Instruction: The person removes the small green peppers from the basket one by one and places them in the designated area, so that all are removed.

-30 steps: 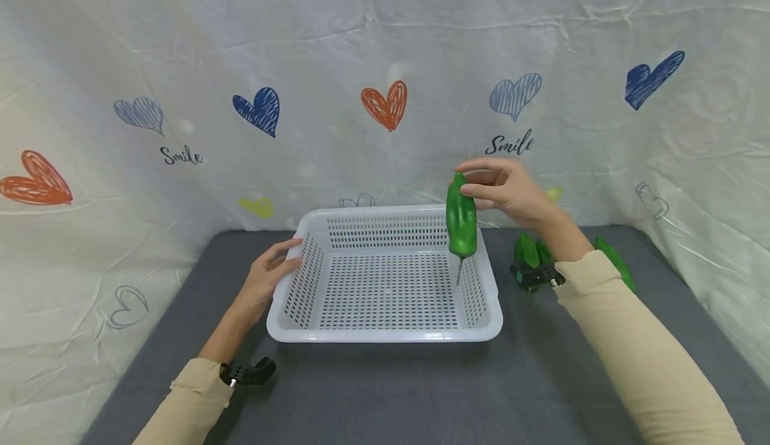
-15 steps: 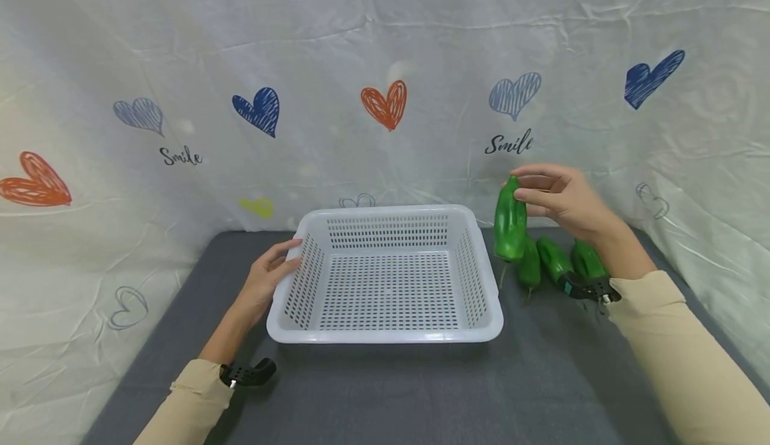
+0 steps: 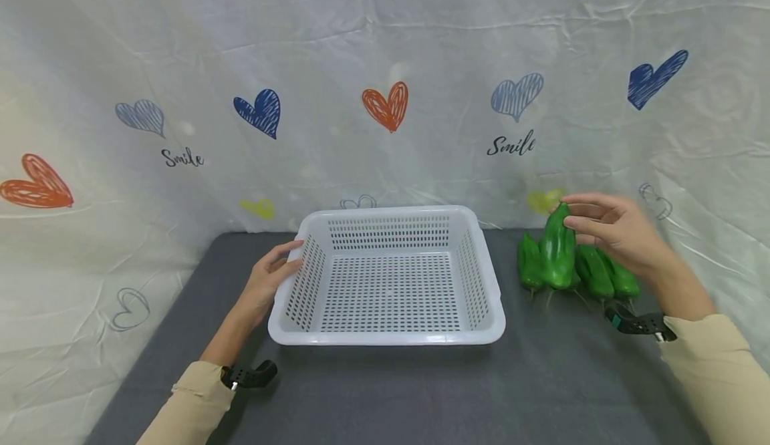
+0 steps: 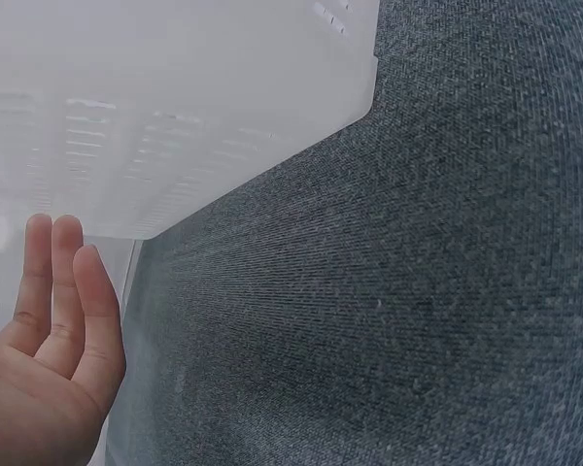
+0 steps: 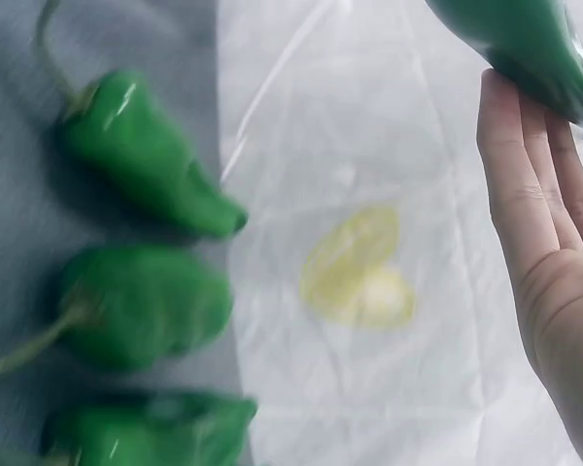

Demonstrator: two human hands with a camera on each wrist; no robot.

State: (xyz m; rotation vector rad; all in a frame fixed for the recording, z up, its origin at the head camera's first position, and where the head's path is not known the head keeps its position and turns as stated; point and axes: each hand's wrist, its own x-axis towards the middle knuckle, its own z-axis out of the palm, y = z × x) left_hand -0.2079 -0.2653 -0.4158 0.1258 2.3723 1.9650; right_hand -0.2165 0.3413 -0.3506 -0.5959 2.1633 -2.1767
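A white perforated plastic basket (image 3: 385, 337) sits on the dark grey cloth, with nothing in it. My left hand (image 3: 265, 281) rests at its left rim; the left wrist view has straight fingers (image 4: 99, 301) close beside the basket wall. To the right of the basket, my right hand (image 3: 619, 234) pinches a green pepper (image 3: 558, 251) by its tapered tip, so its stem points down. The right wrist view catches this pepper only partly, at the top right. Several more green peppers (image 3: 593, 272) lie below and around it, partly covered by the held one.
A dark grey cloth (image 3: 385, 398) covers the table. Behind it hangs a white curtain (image 3: 301, 44) printed with hearts. One loose pepper (image 3: 530, 262) lies nearest the basket's right side. Black straps with cameras (image 3: 249, 374) are on both wrists.
My right hand has carried the pepper from over the basket's right side rightward and down to the other peppers. The left hand and the basket have stayed put.
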